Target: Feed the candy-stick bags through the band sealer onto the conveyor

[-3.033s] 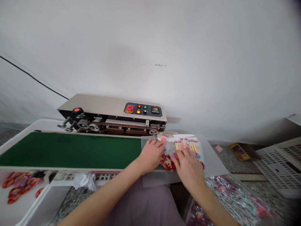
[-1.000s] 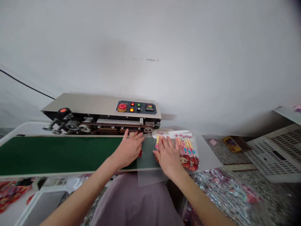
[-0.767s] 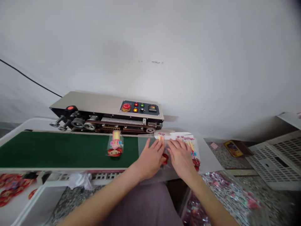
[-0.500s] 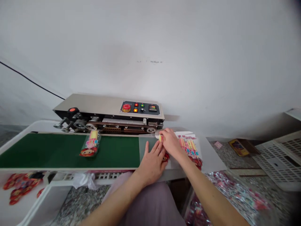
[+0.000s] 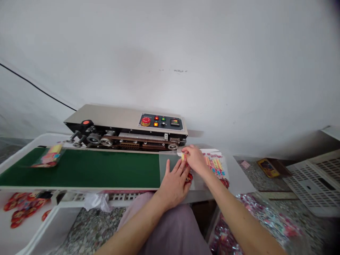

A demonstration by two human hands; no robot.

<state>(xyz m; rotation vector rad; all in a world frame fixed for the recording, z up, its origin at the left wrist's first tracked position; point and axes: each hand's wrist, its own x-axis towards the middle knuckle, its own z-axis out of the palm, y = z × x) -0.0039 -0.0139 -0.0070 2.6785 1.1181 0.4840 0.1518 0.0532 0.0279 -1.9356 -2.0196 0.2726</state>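
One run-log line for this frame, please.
left hand: flat on packet | right hand: pinching its top | another packet: far left on green belt

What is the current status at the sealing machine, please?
Left hand flat, pinning clear candy packet at belt end. Right hand pinching its top edge. One sealed packet far down green conveyor belt. Sealer inlet unobstructed.

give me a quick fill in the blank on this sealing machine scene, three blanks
1. The conveyor belt is ____ in colour.
2. One sealed packet lies at the belt's far ____ end.
3. The left hand rests flat on a packet while the right hand pinches its ____ edge.

Missing words: green; left; top
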